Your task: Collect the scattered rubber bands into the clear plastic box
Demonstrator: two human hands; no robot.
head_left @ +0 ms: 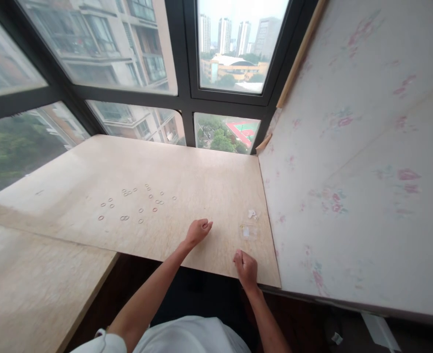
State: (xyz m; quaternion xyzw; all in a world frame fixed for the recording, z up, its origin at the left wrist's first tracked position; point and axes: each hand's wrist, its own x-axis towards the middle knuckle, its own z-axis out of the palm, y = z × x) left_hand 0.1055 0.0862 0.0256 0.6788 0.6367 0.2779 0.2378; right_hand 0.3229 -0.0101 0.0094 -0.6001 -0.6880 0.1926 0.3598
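Note:
My left hand [197, 232] is closed above the pale wooden board, its fingers curled together. A small dark reddish spot shows at its fingertips, too small to name. Near the board's front edge my right hand [246, 267] is also closed, thumb against the curled fingers; what it holds, if anything, is hidden. Several small thin rings lie scattered on the board to the left of my hands, among them a red ring [155, 210] and a pale ring [174, 198]. Beyond my right hand sits a small clear plastic box [248, 232], with crumpled white scraps [252, 214] just behind it.
The wooden board [219, 176] runs up to dark-framed windows [223, 104]. A flowered wall [348, 162] bounds it on the right. At the left front, another wooden surface [28, 284] adjoins it, with a dark gap beside my body.

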